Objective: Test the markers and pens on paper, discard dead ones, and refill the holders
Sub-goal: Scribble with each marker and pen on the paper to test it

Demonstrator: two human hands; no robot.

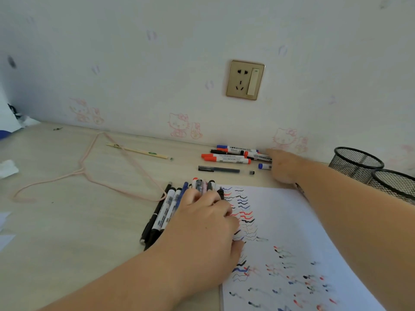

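I see everything through one wide-angle camera on my head, looking forward and down across the desk (pixel 67 221) toward the wall (pixel 157 63) behind it. The view sits close over my work: my left hand (pixel 202 232) and right hand (pixel 283 167) reach in from the bottom and right edges, with the forearms filling the foreground. The paper (pixel 292 254) lies nearest the lens, the wall socket (pixel 245 80) is near the centre, and straight lines bow toward the edges.
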